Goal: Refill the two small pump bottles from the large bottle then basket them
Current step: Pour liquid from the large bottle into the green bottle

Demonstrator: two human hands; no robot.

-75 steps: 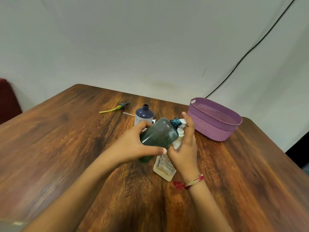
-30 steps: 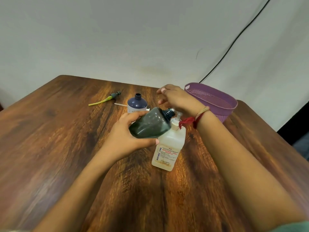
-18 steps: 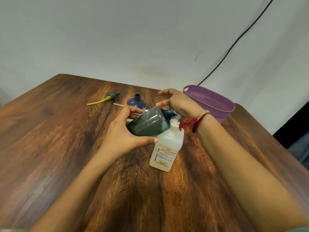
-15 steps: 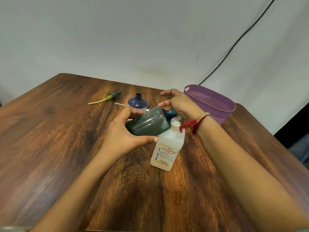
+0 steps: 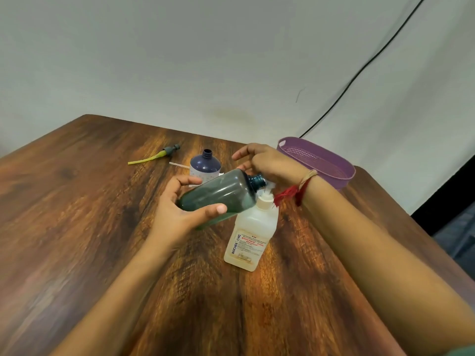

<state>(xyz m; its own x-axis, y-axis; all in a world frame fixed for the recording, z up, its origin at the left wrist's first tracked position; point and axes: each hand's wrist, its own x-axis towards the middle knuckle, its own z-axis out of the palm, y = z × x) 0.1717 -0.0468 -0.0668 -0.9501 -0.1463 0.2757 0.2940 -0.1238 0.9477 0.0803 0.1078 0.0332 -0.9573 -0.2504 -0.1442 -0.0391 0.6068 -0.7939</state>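
Observation:
My left hand [image 5: 177,214] grips a small dark green bottle [image 5: 221,194], tilted on its side with its open neck pointing right. The neck sits right beside the white pump head of the large pale labelled bottle [image 5: 252,232], which stands upright on the wooden table [image 5: 77,227]. My right hand [image 5: 270,163] reaches over that pump head from behind, fingers loosely extended to the left; I cannot see whether the palm touches the pump. A small dark blue bottle [image 5: 205,165] stands uncapped behind the green one.
A purple perforated basket [image 5: 321,163] sits at the back right near the table edge. A loose pump with a yellow-green tube [image 5: 156,156] lies at the back left, and a thin white tube [image 5: 180,165] lies beside the blue bottle. A black cable runs down the wall.
My right hand left the near side of the pump head and now reaches over it from behind. The green bottle stays tilted in my left hand.

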